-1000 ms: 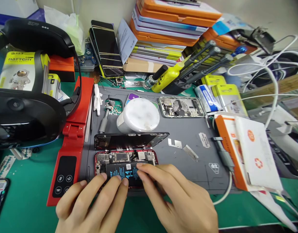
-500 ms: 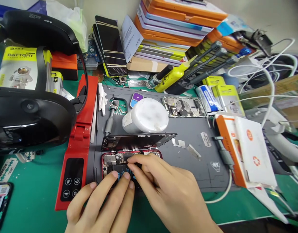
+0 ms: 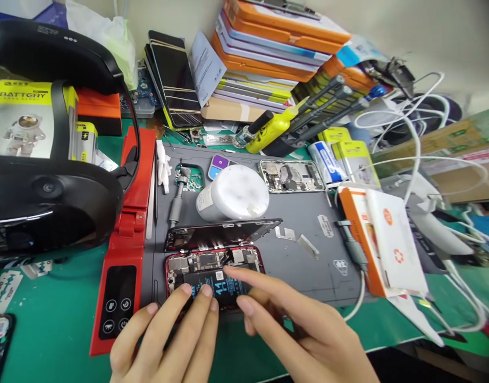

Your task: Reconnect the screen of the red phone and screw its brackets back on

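Note:
An opened red-framed phone (image 3: 244,256) lies on the grey work mat, its battery (image 3: 220,287) and boards exposed. Its screen (image 3: 224,234) is tilted up along the far edge, in front of a white round-lidded jar (image 3: 240,191). My left hand (image 3: 176,330) rests with spread fingers over the near left part of the phone, fingertips on the battery area. Above the phone's right half, my right hand (image 3: 296,319) has its thumb and forefinger apart with nothing between them. The near edge of the phone is partly hidden by my hands.
A red folding lamp base (image 3: 127,239) and a black headset (image 3: 49,202) stand left. Another opened phone frame (image 3: 292,176) lies at the mat's back. A grey screwdriver (image 3: 177,197) lies left of the jar. Orange-and-white boxes (image 3: 391,239) and cables crowd the right.
My right thumb and forefinger have parted and drawn back rightward from the phone's upper middle, uncovering the battery. My left hand stays in place. The view has shifted slightly.

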Demonstrator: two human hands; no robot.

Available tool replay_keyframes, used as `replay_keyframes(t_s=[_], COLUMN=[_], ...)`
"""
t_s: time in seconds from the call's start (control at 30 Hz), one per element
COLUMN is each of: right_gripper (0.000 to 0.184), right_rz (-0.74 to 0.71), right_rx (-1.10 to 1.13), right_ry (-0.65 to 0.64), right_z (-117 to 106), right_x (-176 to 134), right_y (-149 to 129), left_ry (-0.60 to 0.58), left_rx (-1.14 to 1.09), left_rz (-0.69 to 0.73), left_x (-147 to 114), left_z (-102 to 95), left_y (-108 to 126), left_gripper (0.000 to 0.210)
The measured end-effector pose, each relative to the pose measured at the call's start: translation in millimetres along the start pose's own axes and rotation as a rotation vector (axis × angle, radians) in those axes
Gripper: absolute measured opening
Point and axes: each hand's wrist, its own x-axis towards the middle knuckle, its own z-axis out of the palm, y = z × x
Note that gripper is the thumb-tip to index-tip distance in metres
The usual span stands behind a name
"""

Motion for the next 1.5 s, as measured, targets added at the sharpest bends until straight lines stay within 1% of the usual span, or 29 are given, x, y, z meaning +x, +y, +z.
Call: replay_keyframes(t_s=[0.13,0.2,0.27,0.33,0.37,0.47,0.5,0.53,0.57,0.63,0.67,0.7,0.73,0.8,0.83,0.97,1.03,1.1,1.3,1.37,1.5], right_gripper=[0.01,0.005,0.005,0.009,0.013,0.03,0.034,0.035,0.033,0.023,0.017,0.012,0.01,0.011,0.012,0.013,0.011,0.01,0.018,0.017,0.015], right_rz=[-0.049,-0.085,-0.131,-0.156,-0.144,-0.072,-0.071,-0.092,-0.128,-0.197,-0.214,-0.218,-0.219,-0.242,-0.268,-0.34,-0.316,-0.261,-0.094,-0.056,0.002], right_rx=[-0.172,-0.234,-0.267,-0.24,-0.197,-0.036,-0.034,-0.077,-0.155,-0.318,-0.366,-0.386,-0.389,-0.406,-0.433,-0.574,-0.596,-0.577,-0.396,-0.362,-0.33], right_ry=[0.109,0.13,0.124,0.107,0.072,-0.09,-0.109,-0.083,-0.018,0.127,0.158,0.146,0.106,0.036,0.026,0.076,0.092,0.107,0.153,0.163,0.139], right_z=[-4.7,-4.0,-0.9,3.9,6.4,12.0,12.4,11.9,10.3,4.8,1.5,-1.8,-4.8,-8.4,-9.0,-4.8,0.2,6.7,26.8,29.7,29.0], right_x=[8.2,13.3,16.5,16.5,15.4,10.4,9.3,9.0,9.5,12.7,15.1,17.8,20.5,25.6,28.0,35.7,37.5,36.9,29.0,28.1,30.5], right_y=[6.5,6.9,4.5,-0.2,-2.8,-7.6,-7.4,-6.0,-3.7,2.3,5.2,7.6,9.2,10.1,9.5,4.7,2.5,1.1,0.5,0.0,-2.0], left_ry=[-0.026,-0.051,-0.066,-0.067,-0.064,-0.047,-0.046,-0.046,-0.049,-0.048,-0.049,-0.047,-0.045,-0.041,-0.04,-0.05,-0.058,-0.056,-0.039,-0.044,-0.034], left_rx=[-0.025,-0.039,-0.05,-0.059,-0.062,-0.067,-0.065,-0.059,-0.052,-0.042,-0.041,-0.043,-0.046,-0.049,-0.05,-0.047,-0.048,-0.05,-0.047,-0.04,-0.03], left_rz=[0.08,0.112,0.117,0.117,0.114,0.099,0.094,0.092,0.093,0.1,0.104,0.109,0.114,0.108,0.105,0.11,0.108,0.102,0.116,0.125,0.128], left_x=[2.5,3.7,3.9,2.9,2.2,0.7,0.7,1.1,1.8,3.4,4.0,4.4,4.5,4.2,3.9,3.3,3.3,2.9,0.8,0.4,0.1], left_z=[-3.7,-5.0,-5.3,-5.3,-5.4,-6.0,-6.1,-6.1,-5.9,-5.3,-4.9,-4.5,-4.2,-3.6,-3.3,-3.3,-3.6,-3.5,-1.9,-1.9,-1.2], left_y=[-6.7,-10.0,-11.6,-11.7,-11.4,-10.5,-10.3,-10.1,-10.0,-10.1,-10.2,-10.4,-10.6,-11.0,-11.1,-11.0,-10.8,-10.6,-11.3,-11.5,-10.8], left_gripper=[0.039,0.039,0.04,0.04,0.04,0.037,0.037,0.037,0.038,0.039,0.039,0.039,0.039,0.039,0.039,0.04,0.041,0.042,0.044,0.046,0.046])
